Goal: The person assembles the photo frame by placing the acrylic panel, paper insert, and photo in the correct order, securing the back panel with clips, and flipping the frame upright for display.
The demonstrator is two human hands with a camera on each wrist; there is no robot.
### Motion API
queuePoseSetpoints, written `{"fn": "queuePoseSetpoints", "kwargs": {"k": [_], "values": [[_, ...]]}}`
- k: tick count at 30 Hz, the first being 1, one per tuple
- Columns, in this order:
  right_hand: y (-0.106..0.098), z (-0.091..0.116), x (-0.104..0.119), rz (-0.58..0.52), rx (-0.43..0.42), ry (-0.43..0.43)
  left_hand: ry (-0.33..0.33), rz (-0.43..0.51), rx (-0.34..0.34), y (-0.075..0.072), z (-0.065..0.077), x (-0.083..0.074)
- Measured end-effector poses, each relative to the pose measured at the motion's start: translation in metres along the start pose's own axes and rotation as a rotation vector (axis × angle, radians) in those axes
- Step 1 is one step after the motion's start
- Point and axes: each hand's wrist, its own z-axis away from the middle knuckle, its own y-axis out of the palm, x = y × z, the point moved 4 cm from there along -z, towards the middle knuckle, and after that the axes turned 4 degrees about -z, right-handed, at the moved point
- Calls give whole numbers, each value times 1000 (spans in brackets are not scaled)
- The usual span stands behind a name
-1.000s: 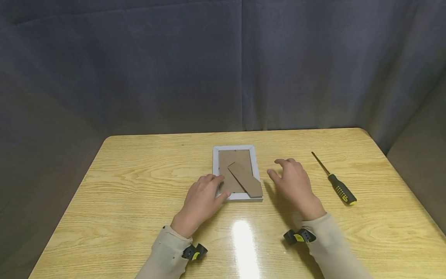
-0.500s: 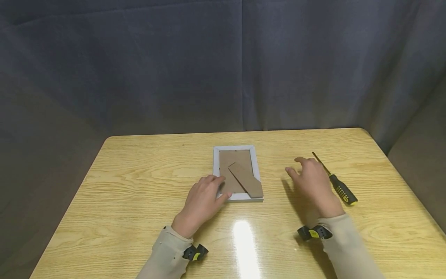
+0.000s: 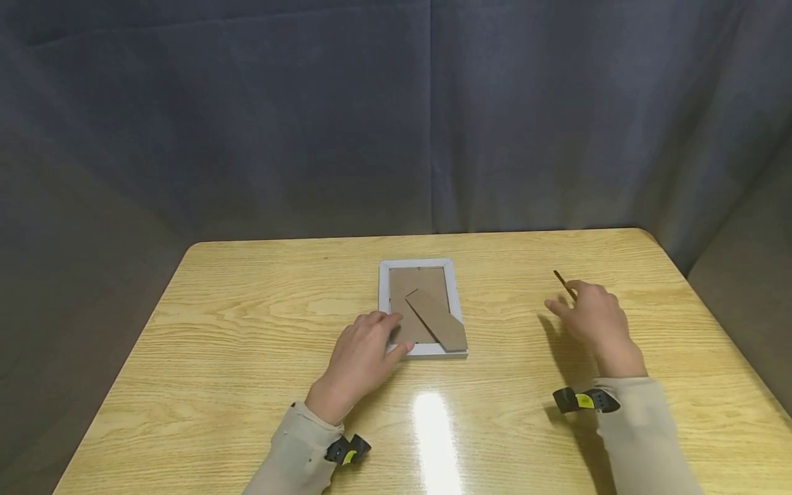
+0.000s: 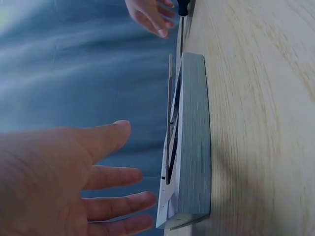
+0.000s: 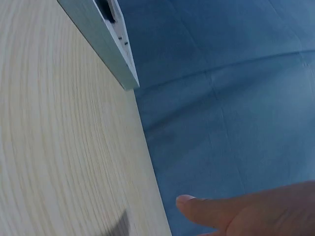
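Note:
A white picture frame (image 3: 458, 302) lies on the table with its brown backing up; a cardboard easel stand (image 3: 441, 323) slants across it, slightly raised. My left hand (image 3: 361, 350) is at the frame's lower left corner, its fingers extended and holding nothing. In the left wrist view, a small gap shows between those fingers and the frame (image 4: 196, 137). My right hand (image 3: 597, 320) hovers over a screwdriver, fingers loosely bent. Only the screwdriver's shaft (image 3: 562, 280) shows in the head view. In the left wrist view its dark handle (image 4: 183, 7) stands apart from the right hand (image 4: 147, 14).
The wood-grain table (image 3: 247, 309) ends at a dark curtain (image 3: 309, 137) behind it. Each wrist wears a black strap camera, such as the right one (image 3: 584, 400). Light glares off the table's near middle.
My right hand has moved rightward, from beside the picture frame to above the screwdriver, covering its handle in the head view. The left hand and the frame have stayed in place.

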Motion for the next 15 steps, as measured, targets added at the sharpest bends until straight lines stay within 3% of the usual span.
{"fn": "queuePoseSetpoints", "kwargs": {"k": [15], "values": [[6,-4,-20,-7,58,66,46,11,42,6,4,-15]]}}
